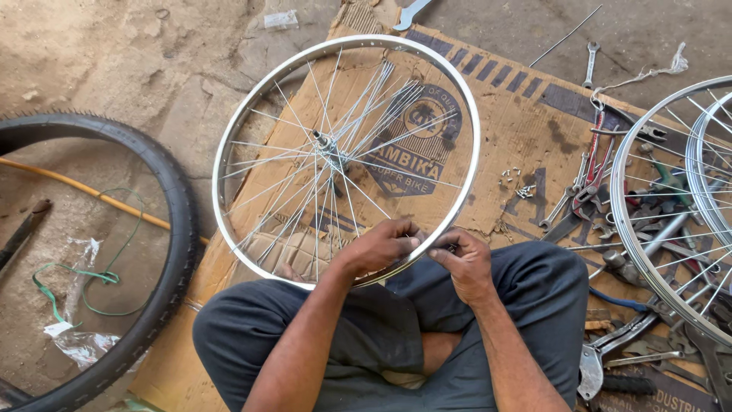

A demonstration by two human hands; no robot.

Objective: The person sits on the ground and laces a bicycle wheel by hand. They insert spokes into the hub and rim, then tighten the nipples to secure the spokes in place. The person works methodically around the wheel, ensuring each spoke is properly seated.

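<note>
A silver bicycle wheel rim (229, 130) with thin spokes and a centre hub (326, 143) stands tilted over flattened cardboard (526, 130), its near edge resting at my lap. My left hand (381, 246) grips the near part of the rim, fingers curled over it. My right hand (465, 263) is just beside it on the rim's outer side, fingertips pinched at the rim; any small part in them is hidden. Several spokes hang loose from the hub in a bundle.
A black tyre (179, 221) lies on the dirt floor at left, with a yellow hose (91, 194) and green cord (84, 275). At right are more spoked rims (629, 244), scattered wrenches and pliers (591, 179), and small spoke nipples (522, 187) on the cardboard.
</note>
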